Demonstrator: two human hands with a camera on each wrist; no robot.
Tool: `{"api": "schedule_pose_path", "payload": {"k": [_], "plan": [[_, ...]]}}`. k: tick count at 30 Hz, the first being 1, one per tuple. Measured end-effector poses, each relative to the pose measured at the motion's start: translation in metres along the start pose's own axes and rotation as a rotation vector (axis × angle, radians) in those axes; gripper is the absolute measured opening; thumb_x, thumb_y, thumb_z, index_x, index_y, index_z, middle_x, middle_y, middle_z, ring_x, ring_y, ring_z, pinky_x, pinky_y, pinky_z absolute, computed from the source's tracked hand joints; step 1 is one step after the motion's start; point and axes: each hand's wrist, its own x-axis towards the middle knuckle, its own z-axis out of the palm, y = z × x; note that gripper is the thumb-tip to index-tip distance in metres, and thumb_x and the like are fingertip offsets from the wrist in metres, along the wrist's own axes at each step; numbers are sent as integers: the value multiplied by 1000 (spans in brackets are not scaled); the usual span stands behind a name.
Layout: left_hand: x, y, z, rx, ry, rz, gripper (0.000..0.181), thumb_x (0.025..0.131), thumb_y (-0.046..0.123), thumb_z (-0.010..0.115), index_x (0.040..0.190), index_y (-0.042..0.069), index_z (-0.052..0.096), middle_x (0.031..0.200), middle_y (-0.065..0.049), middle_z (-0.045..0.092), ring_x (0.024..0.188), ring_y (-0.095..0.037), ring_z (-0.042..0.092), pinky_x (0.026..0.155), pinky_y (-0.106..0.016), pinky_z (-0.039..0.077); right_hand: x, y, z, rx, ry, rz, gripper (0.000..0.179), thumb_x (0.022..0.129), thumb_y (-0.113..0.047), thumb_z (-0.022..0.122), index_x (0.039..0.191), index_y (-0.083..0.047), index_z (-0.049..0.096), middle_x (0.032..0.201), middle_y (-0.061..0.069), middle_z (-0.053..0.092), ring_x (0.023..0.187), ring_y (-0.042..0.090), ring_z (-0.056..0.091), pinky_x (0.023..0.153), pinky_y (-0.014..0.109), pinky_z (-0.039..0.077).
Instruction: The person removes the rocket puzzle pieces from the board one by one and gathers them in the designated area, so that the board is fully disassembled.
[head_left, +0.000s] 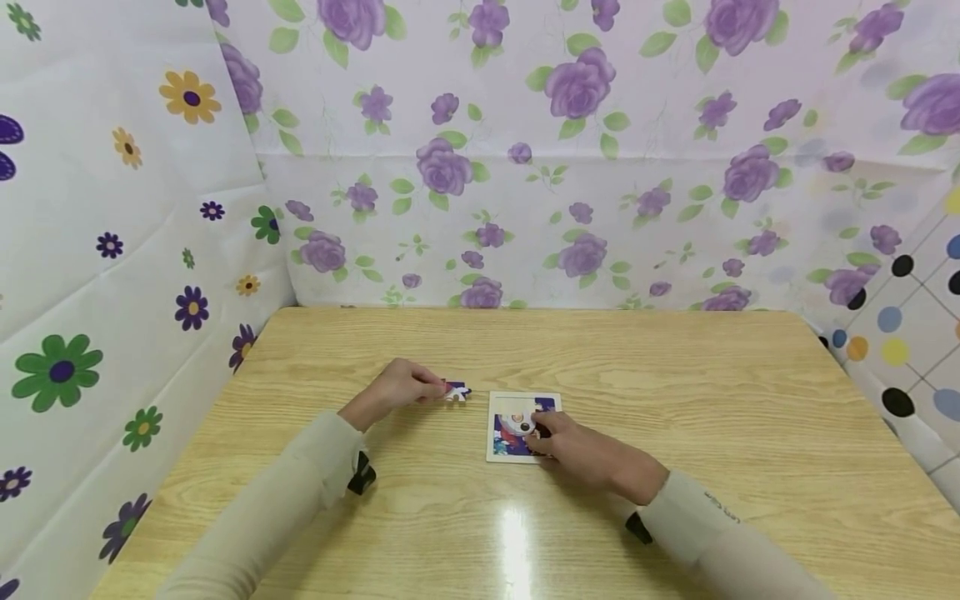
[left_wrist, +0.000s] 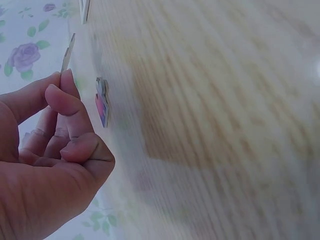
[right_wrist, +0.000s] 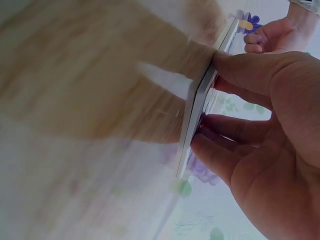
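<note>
The left hand (head_left: pixel 397 386) pinches one thin jigsaw piece (left_wrist: pixel 67 55) between the thumb and a finger, and its other fingers are curled inward. Just beside these fingers, a second jigsaw piece (left_wrist: pixel 102 102) lies on the table (head_left: pixel 712 383), with a pink and blue side. The place is left of the table's middle, nearer to the far edge than the frame is.

The right hand (head_left: pixel 588 450) has bent fingers, which touch the puzzle frame (head_left: pixel 491 429) at its right side; I cannot tell if they grip a piece there. This pale square frame lies about midway between the left and right edges of the table, almost parallel to the far edge. Inside it there is a partly filled picture, dark blue with a white round shape, and its upper left part shows the bare base.

Both arms have light sleeves (head_left: pixel 270 500), with a black strap (head_left: pixel 362 475) near the left wrist. Beyond the far edge of the table hangs a sheet with purple roses (head_left: pixel 480 175).
</note>
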Motion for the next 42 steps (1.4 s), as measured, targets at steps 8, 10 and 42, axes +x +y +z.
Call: {"api": "schedule_pose_path", "payload": {"k": [8, 10, 42], "plan": [[-4, -8, -4, 25, 23, 4, 15, 94, 13, 71, 101, 2, 78, 106, -9, 70, 82, -19, 58, 74, -33, 50, 1, 0, -1, -1, -10, 6, 34, 102, -13, 59, 135, -4, 62, 148, 26, 41, 136, 40, 41, 104, 49, 42], [-6, -11, -6, 27, 25, 8, 14, 94, 12, 71, 101, 1, 77, 104, -8, 70, 80, -18, 58, 73, -32, 49, 1, 0, -1, 1, -10, 5, 34, 102, -13, 59, 135, -4, 62, 148, 26, 42, 136, 40, 42, 104, 49, 43], [-8, -17, -12, 135, 52, -82, 12, 91, 14, 74, 95, 3, 78, 101, -8, 71, 88, -18, 59, 79, -31, 48, 0, 0, 0, -5, 2, -8, 33, 102, -13, 60, 133, -3, 64, 147, 27, 42, 134, 40, 43, 104, 47, 43]]}}
